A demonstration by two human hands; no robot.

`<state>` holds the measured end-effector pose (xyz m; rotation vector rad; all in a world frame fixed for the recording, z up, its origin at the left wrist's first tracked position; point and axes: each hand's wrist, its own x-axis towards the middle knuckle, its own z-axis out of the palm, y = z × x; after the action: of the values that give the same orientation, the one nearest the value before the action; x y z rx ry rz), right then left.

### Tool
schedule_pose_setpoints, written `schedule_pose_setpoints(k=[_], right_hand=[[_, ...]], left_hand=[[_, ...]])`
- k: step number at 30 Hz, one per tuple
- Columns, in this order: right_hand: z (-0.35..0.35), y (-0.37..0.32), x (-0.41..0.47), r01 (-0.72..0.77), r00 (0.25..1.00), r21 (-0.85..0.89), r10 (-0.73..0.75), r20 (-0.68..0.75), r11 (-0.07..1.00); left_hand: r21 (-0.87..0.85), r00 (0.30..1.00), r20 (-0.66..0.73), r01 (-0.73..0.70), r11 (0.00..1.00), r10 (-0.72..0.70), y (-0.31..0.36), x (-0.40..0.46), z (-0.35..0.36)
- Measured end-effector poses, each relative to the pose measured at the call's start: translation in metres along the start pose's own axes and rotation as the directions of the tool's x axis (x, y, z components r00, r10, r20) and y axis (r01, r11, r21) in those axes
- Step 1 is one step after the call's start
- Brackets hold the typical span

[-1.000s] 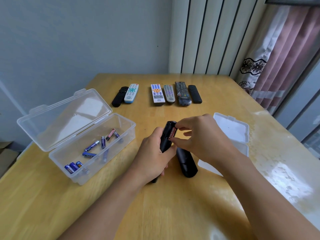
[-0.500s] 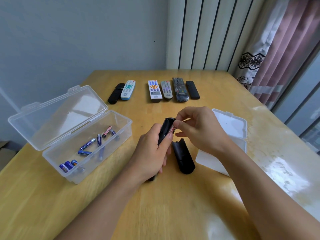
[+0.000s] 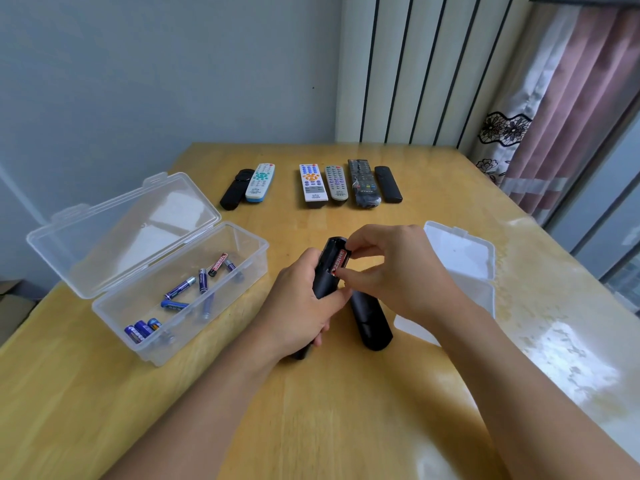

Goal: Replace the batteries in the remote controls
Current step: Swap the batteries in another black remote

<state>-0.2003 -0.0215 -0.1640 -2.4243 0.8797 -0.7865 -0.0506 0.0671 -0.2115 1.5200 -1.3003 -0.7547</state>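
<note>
A black remote (image 3: 325, 271) sits mid-table, gripped by the left hand (image 3: 304, 306). The right hand (image 3: 398, 268) pinches a red battery (image 3: 340, 262) in its open back. The back cover (image 3: 370, 320) lies at 4 o'clock. At 9 o'clock, an open clear box (image 3: 242, 271) holds batteries (image 3: 180, 287). At 12 o'clock lie 6 remotes (image 3: 313, 183).

Opened black remote (image 3: 325, 271), red battery (image 3: 339, 260) inside

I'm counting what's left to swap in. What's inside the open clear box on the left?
The open clear box holds loose batteries: mostly blue ones, plus one red and white. About nine show, but some overlap at the near corner behind the glossy wall, so the exact count is unclear.
</note>
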Motion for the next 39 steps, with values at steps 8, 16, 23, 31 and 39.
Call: schedule_pose_setpoints(k=[8, 16, 23, 31, 39], right_hand=[[-0.002, -0.01, 0.001, 0.072, 0.994, -0.328, -0.04, 0.105, 0.942], [-0.003, -0.007, 0.003, 0.259, 0.92, -0.11, -0.211, 0.331, 0.96], [0.004, -0.004, 0.003, 0.214, 0.934, 0.01, -0.208, 0.291, 0.977], [0.0, -0.007, 0.001, 0.342, 0.908, -0.013, -0.326, 0.263, 0.94], [0.005, -0.006, 0.0, 0.259, 0.909, -0.024, -0.235, 0.343, 0.966]], left_hand=[[0.175, 1.0, 0.017, 0.006, 0.985, -0.009, 0.001, -0.002, -0.002], [-0.028, 0.915, 0.373, 0.176, 0.984, -0.153, -0.001, 0.008, -0.04], [-0.071, 0.853, 0.494, 0.234, 0.97, -0.17, -0.007, 0.007, -0.045], [-0.122, 0.847, 0.508, 0.25, 0.96, -0.156, -0.007, 0.008, -0.049], [-0.082, 0.842, 0.507, 0.261, 0.962, -0.185, -0.001, 0.007, -0.051]])
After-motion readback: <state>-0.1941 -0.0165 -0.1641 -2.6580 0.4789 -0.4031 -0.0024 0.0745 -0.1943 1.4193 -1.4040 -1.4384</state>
